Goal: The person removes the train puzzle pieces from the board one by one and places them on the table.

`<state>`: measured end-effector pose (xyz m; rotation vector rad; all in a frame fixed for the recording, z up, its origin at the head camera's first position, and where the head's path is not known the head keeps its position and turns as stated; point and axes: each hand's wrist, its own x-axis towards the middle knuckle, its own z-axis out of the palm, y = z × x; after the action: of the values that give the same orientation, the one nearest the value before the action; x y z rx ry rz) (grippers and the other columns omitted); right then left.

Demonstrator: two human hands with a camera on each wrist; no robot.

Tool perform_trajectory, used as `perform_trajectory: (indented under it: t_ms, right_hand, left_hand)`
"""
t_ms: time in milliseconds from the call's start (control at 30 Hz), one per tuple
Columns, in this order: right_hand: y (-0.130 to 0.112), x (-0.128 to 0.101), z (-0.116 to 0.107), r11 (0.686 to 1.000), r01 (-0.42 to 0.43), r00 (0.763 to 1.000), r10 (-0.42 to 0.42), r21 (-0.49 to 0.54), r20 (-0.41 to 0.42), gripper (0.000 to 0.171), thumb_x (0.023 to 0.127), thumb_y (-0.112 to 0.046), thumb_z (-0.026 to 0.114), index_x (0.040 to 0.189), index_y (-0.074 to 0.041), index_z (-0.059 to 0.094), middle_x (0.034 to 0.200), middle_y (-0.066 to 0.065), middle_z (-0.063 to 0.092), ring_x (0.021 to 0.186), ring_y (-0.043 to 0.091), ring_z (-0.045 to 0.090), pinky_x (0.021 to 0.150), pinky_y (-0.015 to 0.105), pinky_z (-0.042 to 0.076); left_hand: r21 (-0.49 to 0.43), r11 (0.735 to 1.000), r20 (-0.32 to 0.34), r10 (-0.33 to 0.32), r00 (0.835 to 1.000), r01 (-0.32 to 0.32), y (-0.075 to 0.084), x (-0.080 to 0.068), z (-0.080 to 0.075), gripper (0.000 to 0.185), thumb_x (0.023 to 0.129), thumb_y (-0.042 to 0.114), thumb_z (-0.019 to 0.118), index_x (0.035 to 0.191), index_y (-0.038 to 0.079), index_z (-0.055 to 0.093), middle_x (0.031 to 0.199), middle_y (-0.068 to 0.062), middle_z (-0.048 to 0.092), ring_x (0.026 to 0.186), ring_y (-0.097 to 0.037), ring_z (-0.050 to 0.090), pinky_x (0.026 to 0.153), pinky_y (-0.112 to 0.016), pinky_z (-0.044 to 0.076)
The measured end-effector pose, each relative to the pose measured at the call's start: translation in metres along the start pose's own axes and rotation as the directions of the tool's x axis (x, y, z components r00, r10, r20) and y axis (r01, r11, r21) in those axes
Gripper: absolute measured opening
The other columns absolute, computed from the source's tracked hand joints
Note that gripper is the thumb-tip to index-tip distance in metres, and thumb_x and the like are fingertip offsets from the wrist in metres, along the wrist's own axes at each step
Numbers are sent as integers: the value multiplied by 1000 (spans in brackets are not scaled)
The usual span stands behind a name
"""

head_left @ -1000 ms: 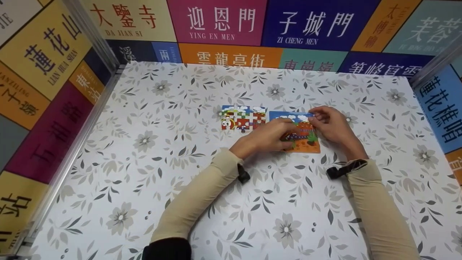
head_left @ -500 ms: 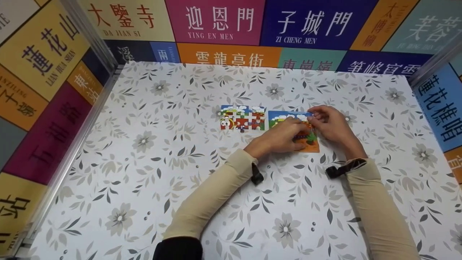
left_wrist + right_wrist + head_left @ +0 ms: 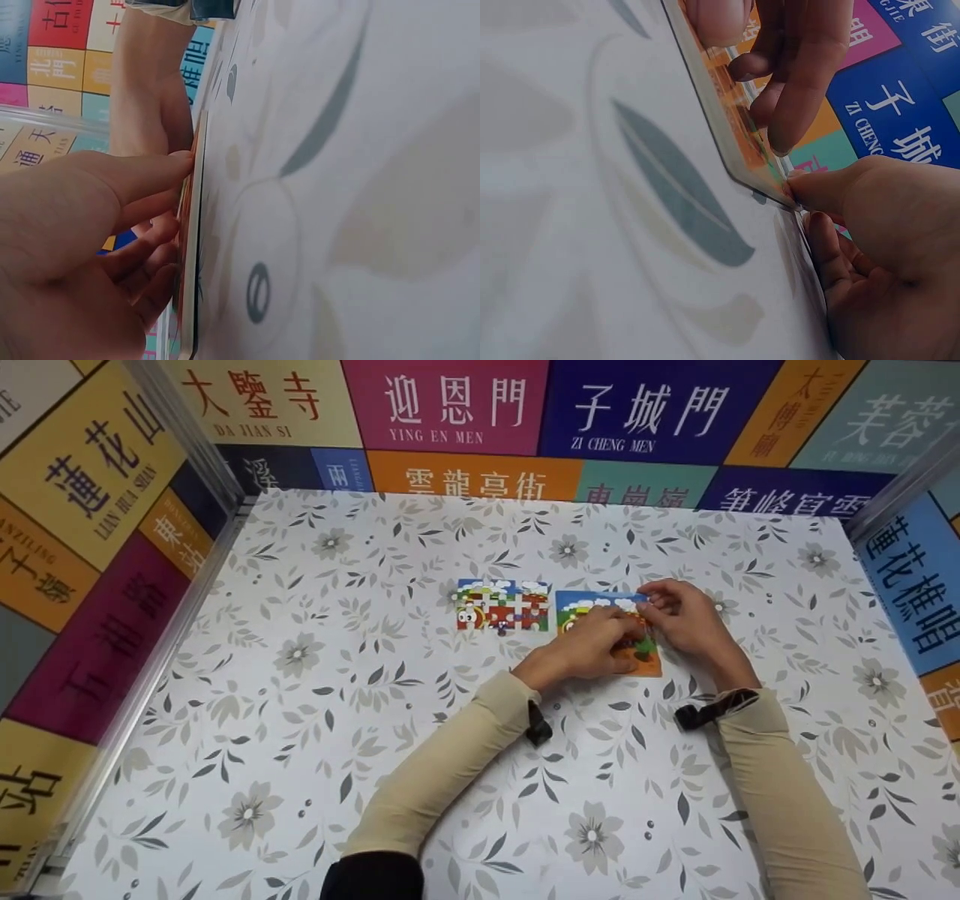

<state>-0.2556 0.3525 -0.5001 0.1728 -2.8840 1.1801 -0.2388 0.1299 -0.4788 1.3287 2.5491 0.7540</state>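
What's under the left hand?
The left hand covers part of a board: printed sky and clouds show along its top, a plant and orange ground at lower right. The print directly beneath the hand is hidden.

Flat on the table [image 3: 360, 720], the picture board [image 3: 643, 661]. Just left of the board, apart from it and level with its far half, the puzzle [image 3: 506, 613]. Over the board's middle, the left hand [image 3: 592, 643]; at its far right corner, the right hand [image 3: 688, 619]. Well behind the board, beyond the table, the back panel [image 3: 450, 416]; well out to its left and right, the left panel [image 3: 120, 592] and right panel [image 3: 919, 592].
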Motion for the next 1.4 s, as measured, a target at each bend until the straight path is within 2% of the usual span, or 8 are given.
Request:
perform_trajectory:
  t_ms: [100, 267, 700, 833, 1000, 1100, 1200, 1400]
  right_hand:
    - [0, 1, 0, 1000, 1, 1000, -1, 2, -2, 33, 97, -30, 67, 125, -12, 67, 104, 7, 63, 88, 12, 61, 74, 12, 45]
    - [-1, 1, -1, 1000, 7, 1000, -7, -8, -3, 33, 97, -30, 67, 125, -12, 67, 104, 6, 63, 87, 10, 60, 75, 12, 45]
    - [-1, 0, -1, 1000, 13, 1000, -13, -5, -10, 31, 97, -26, 67, 125, -11, 67, 102, 6, 64, 84, 7, 61, 73, 11, 45]
    - [-2, 0, 0, 1000, 22, 1000, -22, 1, -11, 31, 97, -26, 67, 124, -10, 67, 102, 7, 64, 83, 7, 60, 73, 11, 45]
    - [-2, -1, 0, 1000, 23, 1000, -23, 7, -13, 32, 97, -26, 68, 124, -10, 67, 102, 9, 65, 83, 6, 60, 73, 11, 45]
    - [-2, -1, 0, 1000, 24, 1000, -24, 6, -13, 32, 97, -26, 68, 124, -9, 67, 102, 9, 65, 83, 6, 60, 73, 11, 45]
    - [-2, -1, -1, 1000, 21, 1000, -21, 8, -11, 32, 97, -26, 67, 124, -9, 67, 102, 8, 65, 84, 7, 60, 73, 11, 45]
    - [-1, -1, 0, 1000, 11, 1000, -11, 15, -6, 32, 97, -27, 67, 125, -11, 67, 103, 8, 64, 84, 10, 60, 72, 12, 45]
  left_hand:
    - [-1, 1000, -13, -6, 1000, 6, 0, 0, 0, 37, 92, 34, 73, 125, 18, 67, 115, 1, 66, 104, -15, 53, 99, -31, 38]
    - [-19, 1000, -46, 17, 999, -18, 2, 0, 0, 33, 91, 29, 75, 119, 15, 68, 105, 0, 68, 91, -14, 57, 91, -31, 40]
    - [-25, 999, -58, -25, 998, 23, 4, 0, 0, 53, 87, 31, 79, 133, 12, 61, 110, 0, 69, 100, -15, 60, 104, -30, 37]
    - [-12, 1000, -82, -26, 996, 25, 4, 1, 1, 58, 85, 31, 80, 135, 10, 58, 105, -1, 68, 94, -14, 59, 99, -29, 40]
    - [-7, 1000, -91, -10, 996, 9, 4, 2, 2, 48, 85, 30, 80, 127, 10, 65, 102, -1, 69, 93, -14, 59, 95, -30, 40]
    - [5, 1000, -74, -25, 997, 25, 5, 2, 2, 43, 87, 31, 79, 123, 13, 66, 107, 0, 67, 99, -15, 56, 98, -31, 38]
    - [4, 999, -63, -35, 997, 36, 5, 1, 2, 45, 88, 31, 77, 127, 13, 64, 114, 0, 66, 105, -14, 54, 101, -30, 36]
    - [-54, 999, -82, -2, 997, -3, 3, 1, 3, 45, 87, 26, 78, 127, 11, 63, 110, 1, 70, 96, -13, 62, 98, -27, 41]
